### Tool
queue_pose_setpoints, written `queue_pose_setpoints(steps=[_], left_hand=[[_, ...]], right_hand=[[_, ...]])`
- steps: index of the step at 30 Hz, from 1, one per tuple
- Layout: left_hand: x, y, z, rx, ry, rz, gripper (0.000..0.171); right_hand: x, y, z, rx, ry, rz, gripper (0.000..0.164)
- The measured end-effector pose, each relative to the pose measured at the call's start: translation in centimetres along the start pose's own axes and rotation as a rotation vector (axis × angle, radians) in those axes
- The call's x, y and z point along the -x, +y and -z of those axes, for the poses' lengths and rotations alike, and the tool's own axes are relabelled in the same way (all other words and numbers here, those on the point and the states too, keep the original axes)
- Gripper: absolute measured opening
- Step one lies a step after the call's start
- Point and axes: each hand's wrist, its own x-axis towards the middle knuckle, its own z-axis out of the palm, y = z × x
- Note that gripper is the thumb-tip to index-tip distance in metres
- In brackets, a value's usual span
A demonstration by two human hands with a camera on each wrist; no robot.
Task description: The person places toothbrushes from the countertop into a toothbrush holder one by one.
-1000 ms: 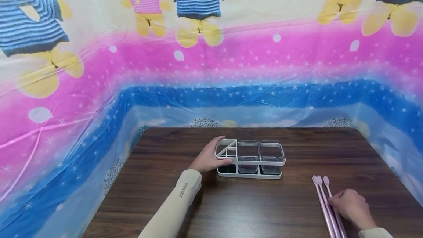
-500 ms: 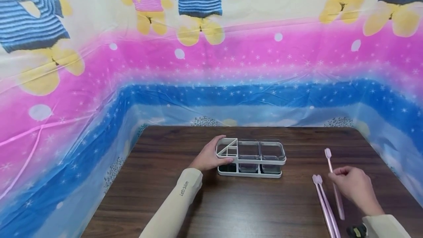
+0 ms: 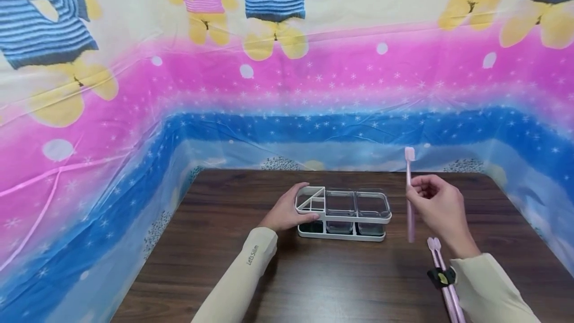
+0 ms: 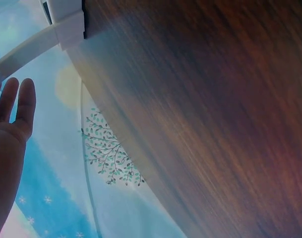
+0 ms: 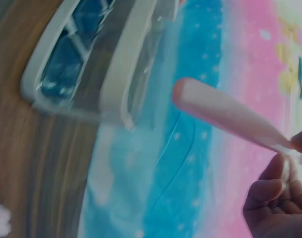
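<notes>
– Behind the wood table (image 3: 350, 275), bear-print cloth (image 3: 332, 81). Right hand (image 3: 440, 206)?

– Thumb and fingertips closed, pinching one brush (image 5: 225, 110) near-upright, near the right end of the rack (image 3: 352, 219).

– Left hand (image 3: 285, 212)?

– Parted only to the width of the rack's left end, gripping it.

– Advice?

– Probably best: pinch lightly, keep the brush upright, steady the rack.

– Count?

– Three brushes: one lifted, two lying on the table. One rack, two cups (image 3: 340, 204).

Pink-and-blue bear-print backdrop (image 3: 287, 83), dark wood-grain table (image 3: 345, 283)
</notes>
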Motion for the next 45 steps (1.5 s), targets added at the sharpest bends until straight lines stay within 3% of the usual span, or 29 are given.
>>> queue_pose_setpoints(steps=[7,16,25,45], left_hand=[[-0.1,0.2,0.1,-0.004,-0.004,-0.006,0.093],[-0.3,0.0,-0.3,0.014,0.004,-0.023,0.093],[0.1,0.1,-0.3,0.030,0.013,-0.012,0.092],[-0.2,-0.4,-0.2,0.068,0.017,-0.002,0.091]], right_hand=[[-1.2,-2.6,-2.9,-0.240,-0.009,0.056,0.012],[-1.4,-4.3,-6.1,-0.383,-0.056,0.113,0.010],[-0.2,-7.1,-7.5,-0.383,-0.091,0.144,0.009],[0.4,-8.3,-10.3,-0.382,-0.089,0.181,0.012]])
